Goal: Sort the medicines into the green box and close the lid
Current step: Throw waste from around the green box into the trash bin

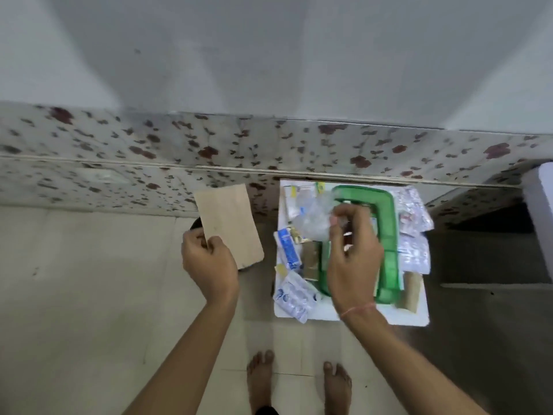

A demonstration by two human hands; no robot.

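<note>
The green box (389, 235) stands open on a white stool top (353, 317), with medicines spread around it. My left hand (209, 262) grips a flat brown paper packet (229, 223) by its lower edge, off to the left of the stool. Over the box, my right hand (353, 253) pinches a small clear plastic item (336, 218) at its fingertips; the frame is too blurred to name it. A blue and white tube (288, 247) and blister strips (294, 296) lie left of the box. More silver strips (414, 232) lie on its right.
A floral tiled ledge (149, 151) runs along the wall behind the stool. A brown packet (410, 292) lies at the stool's right front. My bare feet (260, 381) stand on the pale floor tiles. A white object's edge (538, 211) shows at far right.
</note>
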